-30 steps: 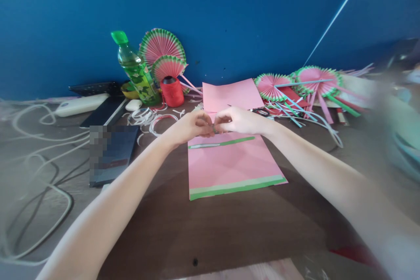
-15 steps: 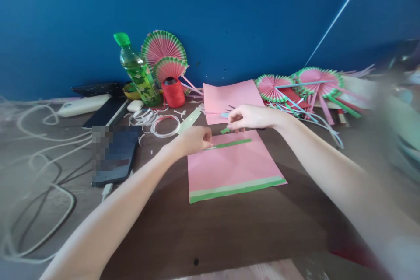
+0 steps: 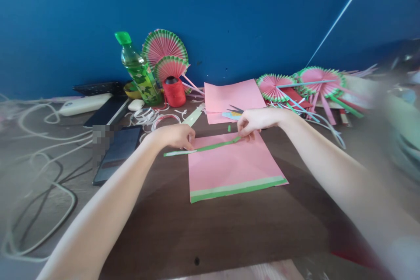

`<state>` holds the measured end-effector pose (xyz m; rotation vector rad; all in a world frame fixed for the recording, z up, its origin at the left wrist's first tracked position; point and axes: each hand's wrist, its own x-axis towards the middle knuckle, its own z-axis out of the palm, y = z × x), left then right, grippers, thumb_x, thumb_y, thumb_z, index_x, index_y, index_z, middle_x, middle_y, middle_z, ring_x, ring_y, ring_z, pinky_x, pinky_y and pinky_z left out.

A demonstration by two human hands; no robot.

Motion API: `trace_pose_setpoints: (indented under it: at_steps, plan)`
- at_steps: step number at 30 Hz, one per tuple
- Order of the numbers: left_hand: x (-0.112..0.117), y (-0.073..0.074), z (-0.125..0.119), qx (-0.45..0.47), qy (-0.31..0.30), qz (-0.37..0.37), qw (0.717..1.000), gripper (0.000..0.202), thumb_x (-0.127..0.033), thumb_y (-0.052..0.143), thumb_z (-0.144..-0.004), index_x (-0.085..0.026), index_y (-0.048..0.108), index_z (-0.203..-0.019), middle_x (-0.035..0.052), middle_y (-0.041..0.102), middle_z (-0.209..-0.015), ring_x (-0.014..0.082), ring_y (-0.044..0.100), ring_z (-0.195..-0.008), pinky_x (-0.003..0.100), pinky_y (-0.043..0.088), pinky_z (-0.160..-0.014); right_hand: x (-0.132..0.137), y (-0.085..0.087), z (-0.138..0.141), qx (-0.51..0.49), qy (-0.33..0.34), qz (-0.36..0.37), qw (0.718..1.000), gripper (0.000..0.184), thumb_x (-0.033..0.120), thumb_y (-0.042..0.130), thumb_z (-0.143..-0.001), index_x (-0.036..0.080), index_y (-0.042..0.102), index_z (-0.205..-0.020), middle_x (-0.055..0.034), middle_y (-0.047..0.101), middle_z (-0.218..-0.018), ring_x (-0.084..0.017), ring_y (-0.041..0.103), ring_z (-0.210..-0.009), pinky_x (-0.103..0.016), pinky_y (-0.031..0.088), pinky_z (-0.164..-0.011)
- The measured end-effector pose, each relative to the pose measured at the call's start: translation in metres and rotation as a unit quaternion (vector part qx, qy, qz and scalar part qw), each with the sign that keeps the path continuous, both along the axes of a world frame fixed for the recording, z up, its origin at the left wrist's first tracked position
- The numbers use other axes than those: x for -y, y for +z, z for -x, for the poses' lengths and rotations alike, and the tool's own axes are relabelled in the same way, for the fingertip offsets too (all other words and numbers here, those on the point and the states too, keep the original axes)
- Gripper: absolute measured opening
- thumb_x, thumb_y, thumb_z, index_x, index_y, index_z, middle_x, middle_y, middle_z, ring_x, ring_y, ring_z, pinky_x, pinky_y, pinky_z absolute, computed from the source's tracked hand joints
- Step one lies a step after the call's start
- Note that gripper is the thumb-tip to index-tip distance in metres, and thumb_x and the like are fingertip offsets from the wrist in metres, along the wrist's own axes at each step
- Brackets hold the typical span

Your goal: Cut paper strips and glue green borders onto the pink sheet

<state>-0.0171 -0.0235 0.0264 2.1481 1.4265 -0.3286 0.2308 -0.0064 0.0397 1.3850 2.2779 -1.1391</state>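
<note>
A pink paper sheet point(image 3: 229, 164) lies on the dark table, with a light green and a darker green band along its near edge. Across its far part stretches a narrow green paper strip point(image 3: 215, 145). My left hand point(image 3: 180, 135) pinches the strip near the sheet's left edge, and the strip's pale end juts out past that hand. My right hand point(image 3: 249, 124) pinches the strip's right end. A small green scrap point(image 3: 229, 128) lies just beyond the sheet. Scissors point(image 3: 232, 114) with a light blue handle rest behind my right hand, partly hidden by it.
Another pink sheet point(image 3: 232, 96) lies at the back. Pleated pink-green paper fans point(image 3: 275, 87) stand right of it. On the left are a green bottle point(image 3: 138, 68), a red thread spool point(image 3: 174, 92), tape rolls point(image 3: 166, 121), a dark phone point(image 3: 120, 151) and white cables point(image 3: 70, 201).
My left hand has moved left, drawing the strip out past the sheet's edge. The right hand has come down onto the strip's right end; the small scrap it held now lies on the table.
</note>
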Motion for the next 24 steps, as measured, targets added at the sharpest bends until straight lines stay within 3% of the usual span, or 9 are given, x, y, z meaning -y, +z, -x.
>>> trace_pose_setpoints:
  at_steps: [18,24]
  plan:
    - [-0.0011,0.0028,0.001,-0.009,-0.022,0.038,0.999,0.014,-0.031,0.055,-0.062,-0.018,0.058,-0.066,0.0005,0.061,-0.063,0.0136,0.054,-0.059,0.021,0.035,-0.051,0.0008,-0.0062,0.0045,0.055,-0.014,-0.003,0.998,0.014,0.025,0.056,-0.069,0.016,0.055,-0.059,-0.0028,0.065,-0.059,-0.014,0.062,-0.061,-0.025,0.035,-0.053]
    - [-0.0055,0.0046,0.0058,0.058,0.018,0.01,0.998,0.016,-0.032,0.051,-0.066,-0.018,0.058,-0.068,0.002,0.066,-0.071,0.0139,0.059,-0.063,0.021,0.04,-0.056,0.002,-0.0057,0.0074,0.075,-0.011,-0.008,0.997,0.015,0.023,0.057,-0.07,0.017,0.053,-0.057,-0.0022,0.064,-0.059,-0.013,0.06,-0.058,-0.024,0.036,-0.053]
